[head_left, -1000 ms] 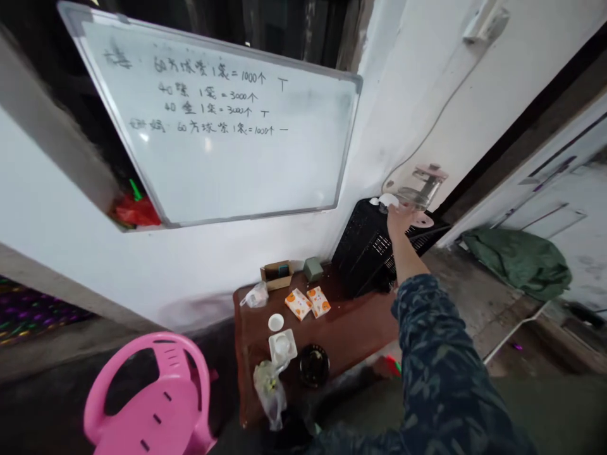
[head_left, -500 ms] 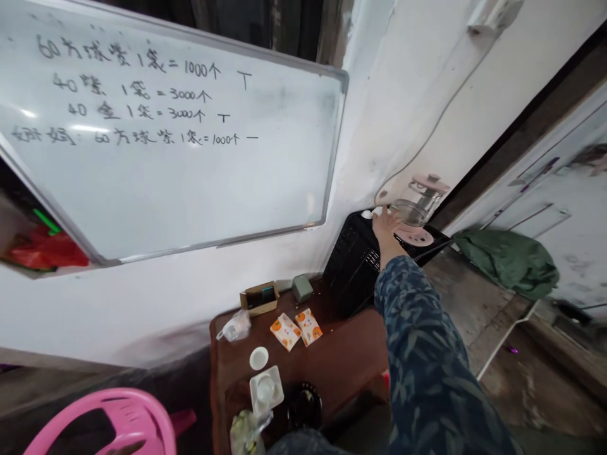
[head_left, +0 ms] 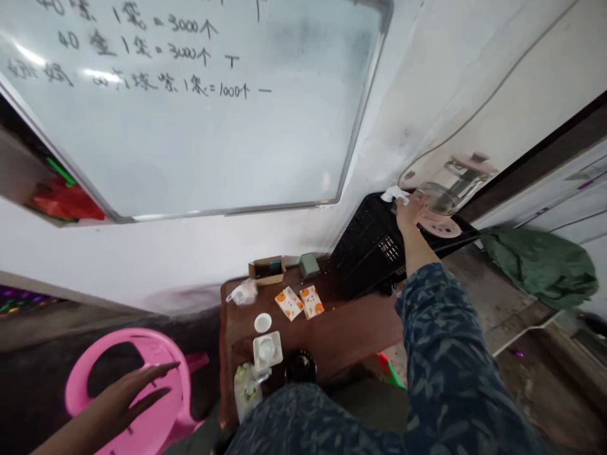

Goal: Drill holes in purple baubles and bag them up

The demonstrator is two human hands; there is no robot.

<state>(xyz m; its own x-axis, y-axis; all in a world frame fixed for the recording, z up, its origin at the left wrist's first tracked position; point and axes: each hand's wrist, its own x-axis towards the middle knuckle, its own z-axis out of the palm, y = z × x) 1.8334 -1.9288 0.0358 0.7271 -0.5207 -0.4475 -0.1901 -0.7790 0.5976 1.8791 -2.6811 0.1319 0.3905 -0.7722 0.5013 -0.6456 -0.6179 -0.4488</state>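
Observation:
My left hand [head_left: 135,395] stretches over the pink plastic chair [head_left: 173,392], its fingers apart and nothing in them. Far to the right, my right hand [head_left: 411,212] is at the top of a black crate-like box [head_left: 363,246]. A crumpled white piece [head_left: 393,193], like tissue or thin plastic, appears pinched at its thumb side. Just beyond the fingers is a clear glass kettle [head_left: 450,189] with a pinkish lid, above a pink round base [head_left: 441,225]. The fingertips overlap the kettle's edge in view; whether they touch it I cannot tell.
A brown table [head_left: 341,328] carries a small carton [head_left: 267,270], a green box [head_left: 309,266], two orange-and-white packets [head_left: 289,303], a plastic bag [head_left: 244,292] and a white tray [head_left: 268,349]. A whiteboard [head_left: 237,151] hangs behind. Green cloth [head_left: 540,262] lies at right.
The view has tipped downward. My left hand has come into view over the chair. By my right hand, the white piece now shows larger and crumpled.

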